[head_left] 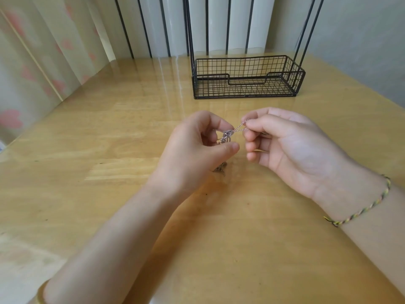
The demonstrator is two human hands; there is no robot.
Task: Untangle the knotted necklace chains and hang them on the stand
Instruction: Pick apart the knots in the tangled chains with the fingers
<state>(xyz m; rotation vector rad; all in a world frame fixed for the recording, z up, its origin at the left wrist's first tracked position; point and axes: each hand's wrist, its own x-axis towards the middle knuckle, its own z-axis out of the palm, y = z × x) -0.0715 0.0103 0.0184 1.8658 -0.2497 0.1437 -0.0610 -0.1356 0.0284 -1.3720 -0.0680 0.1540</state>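
Head view: at centre frame the left hand (pixel 197 145) pinches a knotted clump of the necklace chains (pixel 226 137) between thumb and fingers; the right hand (pixel 291 145), just right of it, grips two thin strands running from that clump, pulled taut between the hands; a dangling end lies blurred below the left hand, above the wooden table (pixel 109 172); the black wire stand (pixel 245 77) sits upper centre, well apart; a braided bracelet (pixel 363 207) circles the right wrist.

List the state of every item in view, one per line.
Necklace chains: knotted, held above the table, nothing hung yet.
Left hand: pinching the knot.
Right hand: pinching two taut strands.
Stand: upright on the table, basket empty.
Braided bracelet: on the right wrist.
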